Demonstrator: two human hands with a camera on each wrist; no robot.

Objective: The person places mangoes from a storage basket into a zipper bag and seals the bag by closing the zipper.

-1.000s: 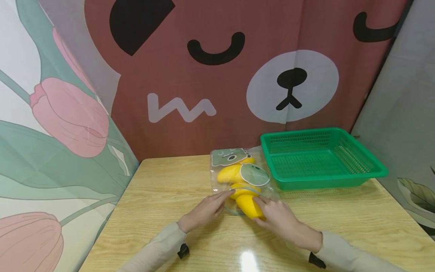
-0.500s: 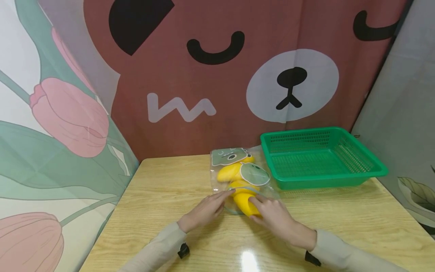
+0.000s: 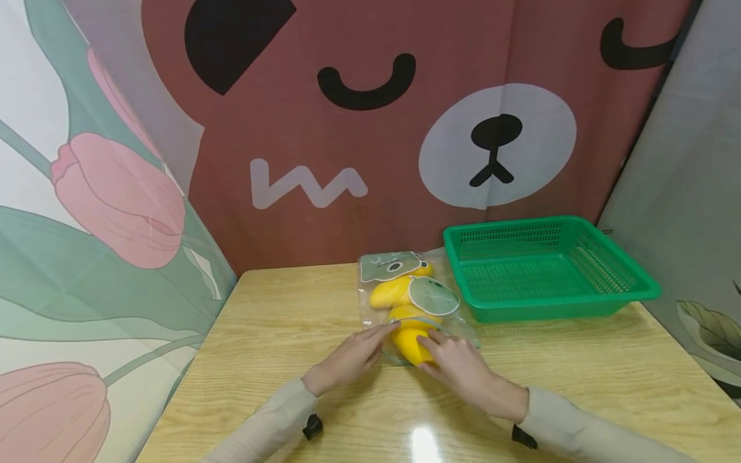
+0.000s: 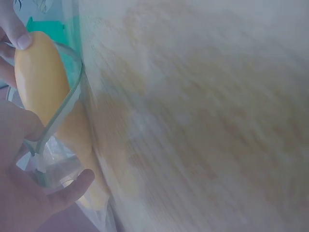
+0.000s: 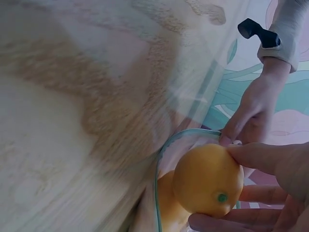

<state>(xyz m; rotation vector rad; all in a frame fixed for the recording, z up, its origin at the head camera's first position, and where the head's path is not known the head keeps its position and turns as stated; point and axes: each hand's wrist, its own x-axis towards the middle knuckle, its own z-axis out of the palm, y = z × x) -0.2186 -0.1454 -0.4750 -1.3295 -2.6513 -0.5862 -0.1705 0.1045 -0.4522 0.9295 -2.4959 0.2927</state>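
Observation:
In the head view a clear zip bag (image 3: 434, 297) with green cartoon prints lies flat on the table, several yellow mangoes inside it. My right hand (image 3: 463, 370) grips one more yellow mango (image 3: 410, 345) at the bag's near end. The right wrist view shows thumb and fingers around this mango (image 5: 207, 179), a small green stem spot facing the camera. Its far end sits within the bag's open mouth. On the left side, my left hand (image 3: 350, 361) pinches the bag's rim (image 4: 63, 108) and keeps it spread around the mango.
A green perforated plastic basket (image 3: 556, 308) stands at the back right of the wooden table (image 3: 278, 321), close beside the bag. Behind the table hangs a curtain (image 3: 289, 231) with a bear print.
My right hand has moved left and slightly forward, bringing the mango farther into the bag's mouth. The left hand stays in place at the rim.

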